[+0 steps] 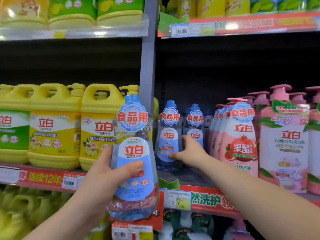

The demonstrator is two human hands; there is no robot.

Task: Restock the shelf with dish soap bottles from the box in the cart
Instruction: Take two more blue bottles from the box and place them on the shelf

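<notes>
My left hand (110,172) grips a clear blue dish soap bottle (133,153) upright in front of the shelf's grey upright post, thumb across its label. On the shelf (181,177) to the right stands a second blue bottle (168,135), and my right hand (188,151) grips its lower right side, thumb on the label. More blue bottles (195,122) stand right behind it in a row. The cart and its box are out of view.
Yellow handled jugs (55,125) fill the shelf to the left of the post (148,66). Pink pump bottles (242,135) stand close on the right. Price tags (176,199) line the red shelf edge. Dark open space lies above the blue bottles.
</notes>
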